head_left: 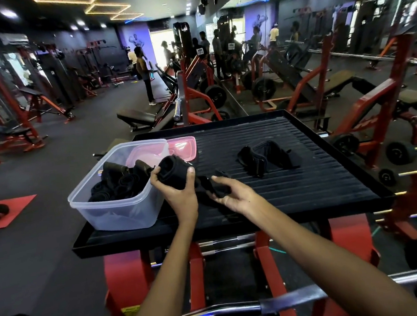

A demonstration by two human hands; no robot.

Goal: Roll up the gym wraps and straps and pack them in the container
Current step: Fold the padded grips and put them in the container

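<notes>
My left hand (pixel 178 188) is gripping a rolled black wrap (pixel 173 171), thumb and fingers curled round it, holding it just beside the right rim of the clear plastic container (pixel 116 211). My right hand (pixel 230 193) is holding the loose tail of the same wrap (pixel 211 186), fingers loosely curled on it just above the black ribbed platform (pixel 305 187). The container is sitting on the platform's left near corner and is already holding several rolled black wraps (pixel 119 184). A pink lid (pixel 182 146) is lying just behind the container. A pile of unrolled black straps (pixel 268 159) is lying further right on the platform, well apart from both hands. A chrome barbell (pixel 215 311) is running across near me.
</notes>
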